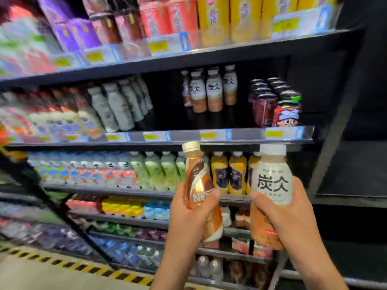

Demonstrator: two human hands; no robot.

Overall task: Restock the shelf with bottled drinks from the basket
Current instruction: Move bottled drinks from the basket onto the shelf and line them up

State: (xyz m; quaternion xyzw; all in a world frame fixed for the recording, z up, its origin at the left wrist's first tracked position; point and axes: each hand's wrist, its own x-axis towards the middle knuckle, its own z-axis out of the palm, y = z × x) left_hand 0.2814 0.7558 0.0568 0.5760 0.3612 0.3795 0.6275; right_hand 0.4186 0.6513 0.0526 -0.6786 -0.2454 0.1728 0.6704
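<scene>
My left hand grips a brown and orange coffee bottle with a cream cap, held upright and slightly tilted. My right hand grips a white and tan bottle with large black characters and a white cap. Both bottles are raised in front of the shelf unit, just below the middle shelf's front rail. Matching white and tan bottles stand at the back of that middle shelf, with dark open room in front of and left of them. The basket is out of view.
Dark red cans stand right of the matching bottles. Pale milk-tea bottles fill the left of the middle shelf. Yellow and red cartons line the top shelf. Water and juice bottles crowd the lower shelves. Striped floor tape runs below.
</scene>
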